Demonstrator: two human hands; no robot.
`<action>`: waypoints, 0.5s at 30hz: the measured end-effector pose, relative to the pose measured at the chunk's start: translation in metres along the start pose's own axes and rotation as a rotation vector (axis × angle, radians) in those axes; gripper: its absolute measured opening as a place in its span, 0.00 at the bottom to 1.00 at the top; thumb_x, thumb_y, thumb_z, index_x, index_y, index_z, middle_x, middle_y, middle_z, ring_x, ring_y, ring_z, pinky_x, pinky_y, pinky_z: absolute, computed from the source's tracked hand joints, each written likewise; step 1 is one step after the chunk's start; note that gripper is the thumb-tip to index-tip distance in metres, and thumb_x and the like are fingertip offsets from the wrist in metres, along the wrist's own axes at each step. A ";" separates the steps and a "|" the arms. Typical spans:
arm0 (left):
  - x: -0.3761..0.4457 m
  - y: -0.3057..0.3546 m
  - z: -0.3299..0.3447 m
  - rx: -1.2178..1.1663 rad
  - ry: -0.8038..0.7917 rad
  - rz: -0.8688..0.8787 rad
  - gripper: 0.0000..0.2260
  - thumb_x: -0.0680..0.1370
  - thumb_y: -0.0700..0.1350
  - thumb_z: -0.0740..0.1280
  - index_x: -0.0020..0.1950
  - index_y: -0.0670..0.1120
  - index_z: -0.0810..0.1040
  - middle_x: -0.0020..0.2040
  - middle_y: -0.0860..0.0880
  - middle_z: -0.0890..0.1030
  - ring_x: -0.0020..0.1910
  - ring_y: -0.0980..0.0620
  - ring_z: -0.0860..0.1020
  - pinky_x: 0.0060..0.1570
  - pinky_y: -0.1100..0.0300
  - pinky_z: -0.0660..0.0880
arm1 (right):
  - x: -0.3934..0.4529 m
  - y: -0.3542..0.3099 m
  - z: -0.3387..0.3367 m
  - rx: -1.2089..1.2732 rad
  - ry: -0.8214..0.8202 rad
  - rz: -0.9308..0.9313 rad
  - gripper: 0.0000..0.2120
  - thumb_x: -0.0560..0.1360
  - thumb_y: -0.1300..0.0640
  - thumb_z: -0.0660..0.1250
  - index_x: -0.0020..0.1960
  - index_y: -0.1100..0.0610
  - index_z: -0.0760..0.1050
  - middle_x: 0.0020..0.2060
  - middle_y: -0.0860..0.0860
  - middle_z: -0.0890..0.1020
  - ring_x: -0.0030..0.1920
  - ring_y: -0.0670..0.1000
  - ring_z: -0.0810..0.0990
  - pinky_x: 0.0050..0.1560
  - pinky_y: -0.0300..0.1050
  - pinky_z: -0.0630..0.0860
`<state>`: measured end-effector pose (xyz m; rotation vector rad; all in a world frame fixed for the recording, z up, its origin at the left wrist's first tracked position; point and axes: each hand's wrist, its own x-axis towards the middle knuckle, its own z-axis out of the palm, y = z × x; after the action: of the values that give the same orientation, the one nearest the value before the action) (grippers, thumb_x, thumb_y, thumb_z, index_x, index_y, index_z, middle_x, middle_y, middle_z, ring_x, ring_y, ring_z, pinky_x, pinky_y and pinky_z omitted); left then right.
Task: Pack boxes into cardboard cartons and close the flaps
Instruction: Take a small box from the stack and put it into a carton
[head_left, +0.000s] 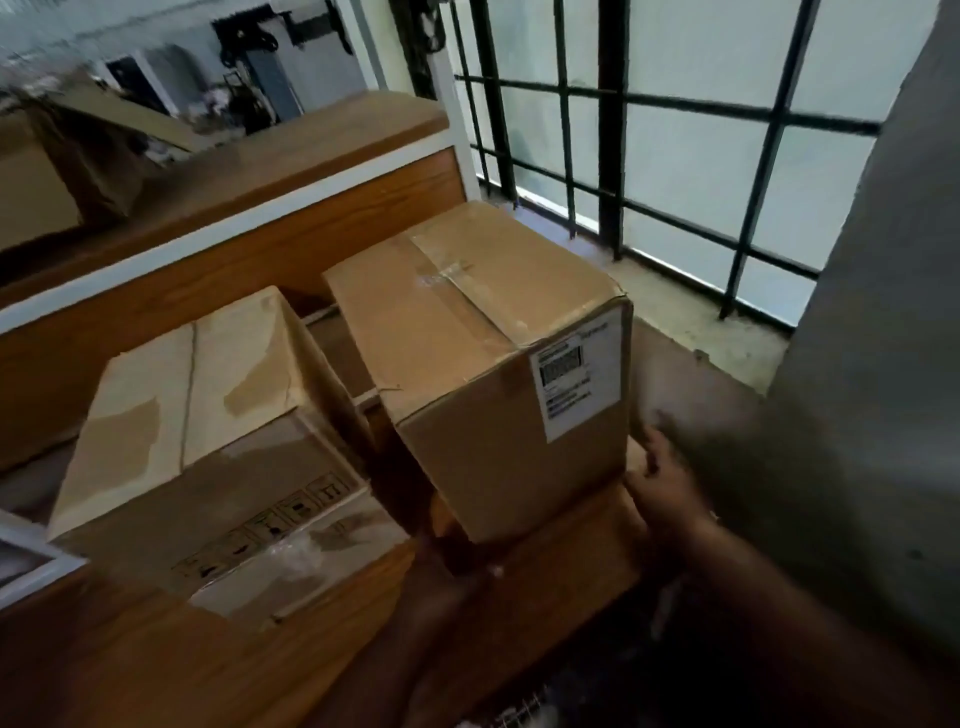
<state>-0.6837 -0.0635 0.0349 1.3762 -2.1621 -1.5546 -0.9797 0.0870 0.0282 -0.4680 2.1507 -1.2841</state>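
Observation:
A taped cardboard carton (483, 332) with a white label (576, 384) on its front stands tilted near the right end of the wooden desk (156, 670). My right hand (662, 486) lies blurred at the carton's lower right corner, fingers stretched up along its side. Deep in shadow, my left hand (441, 545) sits under the carton's lower front left corner, its fingers hidden. A second closed carton (208, 415) with handling symbols and torn tape patches rests to the left, with a narrow gap between the two.
A wooden partition with a white rim (223, 228) runs behind the cartons. A barred window (675, 156) fills the right background above a concrete sill. A grey wall (883, 312) stands at the right. More cartons (67, 171) sit beyond the partition at the left.

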 end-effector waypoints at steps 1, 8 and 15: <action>0.007 0.005 0.008 -0.038 0.008 0.034 0.48 0.66 0.50 0.89 0.81 0.41 0.69 0.71 0.47 0.82 0.63 0.65 0.82 0.64 0.66 0.78 | 0.012 -0.004 -0.004 0.002 -0.076 -0.007 0.39 0.82 0.62 0.72 0.88 0.47 0.60 0.85 0.57 0.64 0.82 0.62 0.66 0.79 0.69 0.68; 0.026 0.029 0.018 -0.607 0.012 -0.069 0.44 0.64 0.44 0.89 0.78 0.52 0.75 0.68 0.43 0.85 0.66 0.39 0.84 0.64 0.40 0.82 | 0.044 -0.020 -0.013 0.240 -0.298 -0.128 0.35 0.80 0.70 0.71 0.71 0.32 0.79 0.63 0.41 0.86 0.61 0.44 0.84 0.55 0.33 0.80; 0.016 0.052 0.009 -0.757 0.068 -0.082 0.40 0.64 0.53 0.89 0.75 0.60 0.78 0.66 0.43 0.86 0.45 0.42 0.86 0.36 0.51 0.75 | 0.035 -0.023 -0.017 0.685 -0.341 -0.026 0.18 0.83 0.58 0.72 0.65 0.38 0.84 0.62 0.48 0.87 0.58 0.55 0.89 0.56 0.61 0.88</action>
<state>-0.7281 -0.0668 0.0671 1.2167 -1.2475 -2.0080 -1.0173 0.0679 0.0442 -0.3829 1.3223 -1.7030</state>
